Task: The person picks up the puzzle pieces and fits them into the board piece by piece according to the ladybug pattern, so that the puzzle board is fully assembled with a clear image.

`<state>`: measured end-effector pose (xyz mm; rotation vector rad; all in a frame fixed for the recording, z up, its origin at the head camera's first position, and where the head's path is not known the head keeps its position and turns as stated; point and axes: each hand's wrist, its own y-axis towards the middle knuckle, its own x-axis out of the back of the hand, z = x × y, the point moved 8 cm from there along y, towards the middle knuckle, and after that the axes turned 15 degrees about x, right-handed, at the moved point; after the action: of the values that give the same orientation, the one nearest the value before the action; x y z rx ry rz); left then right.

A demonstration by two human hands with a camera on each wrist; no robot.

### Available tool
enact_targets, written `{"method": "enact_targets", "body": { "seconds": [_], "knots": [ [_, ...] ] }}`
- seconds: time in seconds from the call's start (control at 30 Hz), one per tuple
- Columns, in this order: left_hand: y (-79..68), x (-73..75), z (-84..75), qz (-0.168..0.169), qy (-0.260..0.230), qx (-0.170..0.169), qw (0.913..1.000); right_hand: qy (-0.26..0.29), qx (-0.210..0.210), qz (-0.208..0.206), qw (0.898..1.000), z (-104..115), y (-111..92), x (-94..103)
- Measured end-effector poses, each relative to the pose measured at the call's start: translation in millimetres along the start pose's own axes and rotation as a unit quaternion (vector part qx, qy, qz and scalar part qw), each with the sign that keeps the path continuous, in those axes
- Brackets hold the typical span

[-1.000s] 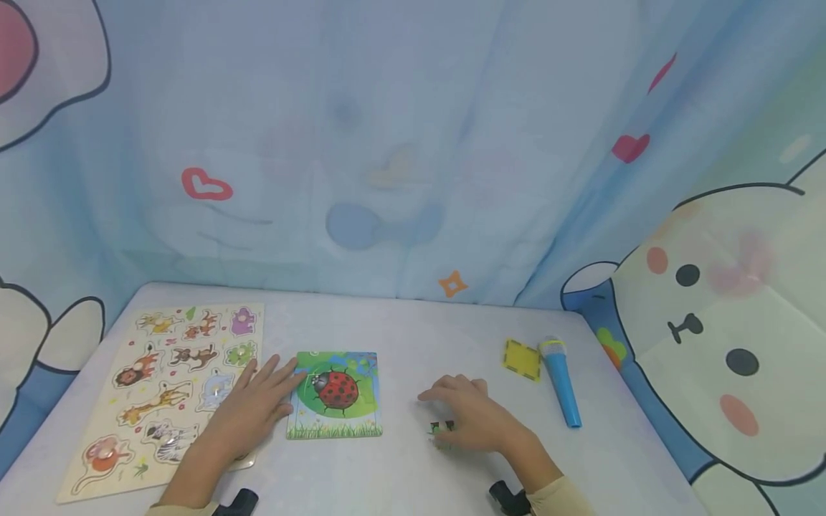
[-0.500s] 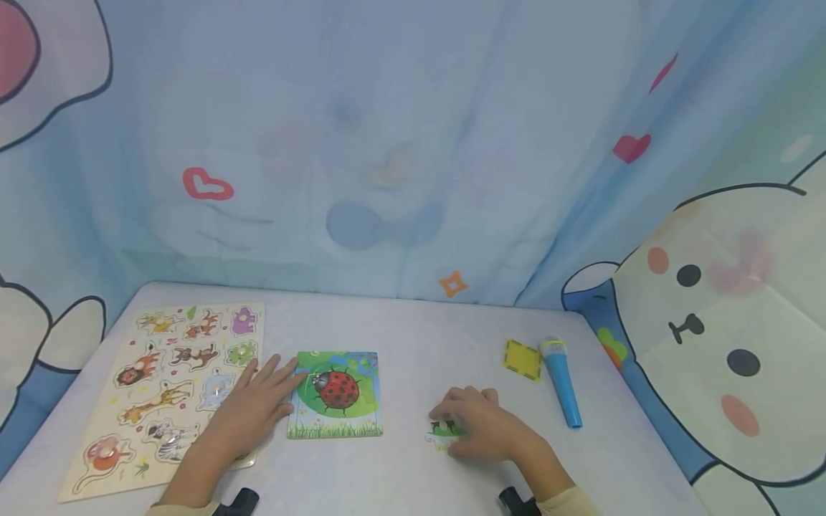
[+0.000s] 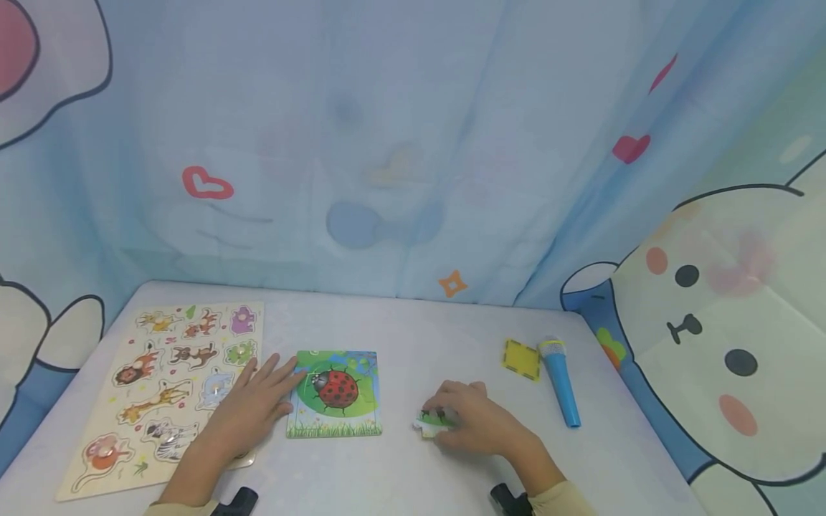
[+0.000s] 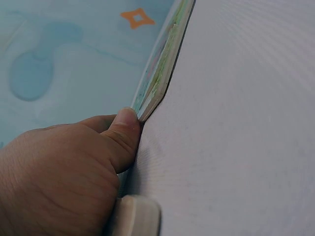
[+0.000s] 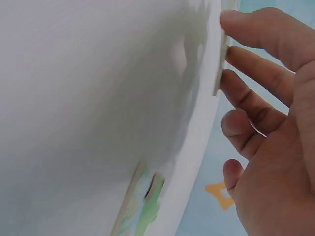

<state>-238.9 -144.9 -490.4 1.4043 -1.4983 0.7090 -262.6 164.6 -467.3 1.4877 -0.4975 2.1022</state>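
Note:
My right hand point(image 3: 476, 421) pinches a jigsaw piece point(image 3: 426, 426), green and white with dark marks, between thumb and fingertips. Its thin edge shows in the right wrist view, at the fingertips, tilted up. My left hand point(image 3: 250, 410) lies with fingers spread at the left edge of a square ladybug puzzle point(image 3: 335, 393), its fingertips touching that edge. Under the left forearm and palm lies part of a large wooden animal peg puzzle point(image 3: 155, 412). In the left wrist view, the thumb point(image 4: 125, 120) sits right at the ladybug puzzle's corner.
Two thin, pale-edged pieces point(image 5: 147, 206) with green and blue on them lie low in the right wrist view. A yellow square tile point(image 3: 521, 360) and a blue toy microphone point(image 3: 563, 383) lie on the right. A printed curtain point(image 3: 400, 143) hangs behind the white-covered table point(image 3: 413, 330).
My right hand came down onto the green jigsaw piece, took hold of it and shifted it slightly left and away from the body. My left hand stayed where it was.

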Motion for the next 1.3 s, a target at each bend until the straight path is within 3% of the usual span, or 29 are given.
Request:
{"method": "enact_targets", "body": {
  "seconds": [0.2, 0.77, 1.3],
  "knots": [
    [0.5, -0.1, 0.7, -0.005, -0.005, -0.002, 1.0, -0.006, 0.035, -0.024, 0.999, 15.0, 19.8, 1.5],
    [1.1, -2.3, 3.3, -0.009, -0.007, -0.001, 0.9999, -0.04, 0.129, -0.02, 0.991, 69.0, 88.3, -7.2],
    [1.4, -1.9, 3.9, -0.017, -0.001, -0.003, 0.9999, -0.072, 0.121, 0.029, 0.99, 87.1, 124.3, -33.2]
  ]
}}
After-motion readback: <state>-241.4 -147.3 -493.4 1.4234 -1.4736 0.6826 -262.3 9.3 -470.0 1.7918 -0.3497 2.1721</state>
